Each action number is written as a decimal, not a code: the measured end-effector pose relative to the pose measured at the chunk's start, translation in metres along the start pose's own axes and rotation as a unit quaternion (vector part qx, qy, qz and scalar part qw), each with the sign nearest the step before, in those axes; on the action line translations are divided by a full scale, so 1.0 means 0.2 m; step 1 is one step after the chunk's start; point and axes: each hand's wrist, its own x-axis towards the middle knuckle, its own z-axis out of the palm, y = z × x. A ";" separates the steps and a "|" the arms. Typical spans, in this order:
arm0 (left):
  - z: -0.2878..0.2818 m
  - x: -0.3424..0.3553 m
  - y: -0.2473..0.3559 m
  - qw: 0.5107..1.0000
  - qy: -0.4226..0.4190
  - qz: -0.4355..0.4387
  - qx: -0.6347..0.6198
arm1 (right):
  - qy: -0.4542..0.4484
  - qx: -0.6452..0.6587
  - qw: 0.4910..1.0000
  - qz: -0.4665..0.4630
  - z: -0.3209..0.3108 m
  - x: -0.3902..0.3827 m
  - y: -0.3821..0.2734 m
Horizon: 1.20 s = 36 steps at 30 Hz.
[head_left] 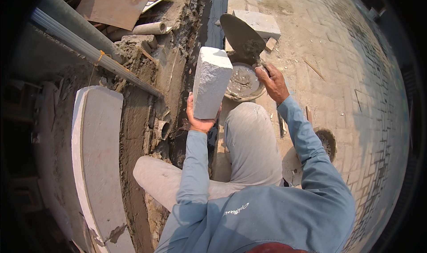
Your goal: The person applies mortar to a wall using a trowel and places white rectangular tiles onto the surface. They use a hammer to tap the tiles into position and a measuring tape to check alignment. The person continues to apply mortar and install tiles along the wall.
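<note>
My left hand (200, 124) grips a white, rough-faced block (211, 84) from its lower end and holds it upright in front of my knees. My right hand (275, 84) is closed on a trowel (235, 30); the handle is mostly hidden in the fingers. The broad metal blade tilts up and away, with wet grey mortar on its lower part near the hand. Just below the blade stands a round bucket (251, 96) with grey, watery mortar in it. The raised block covers part of the bucket's left side.
Left of me runs a low wall of pale blocks (102, 155) beside a mortar-covered ledge. Long thin poles (75, 39) slant across it. A narrow trench (213, 17) runs ahead. Another white block (262, 24) lies beyond the bucket; a second bucket (329, 141) sits right, on paving.
</note>
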 end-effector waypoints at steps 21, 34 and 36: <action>0.08 0.04 0.04 0.995 -0.077 -0.023 -0.055 | 0.059 -0.345 0.896 -0.274 -0.28 -0.04 0.21; 0.58 -0.09 0.00 0.949 -0.002 0.315 0.006 | -0.268 0.057 0.962 -0.010 0.23 0.13 -0.49; 0.67 -0.11 0.00 0.942 -0.055 0.330 0.032 | -0.221 0.053 0.967 -0.116 0.38 0.12 -0.63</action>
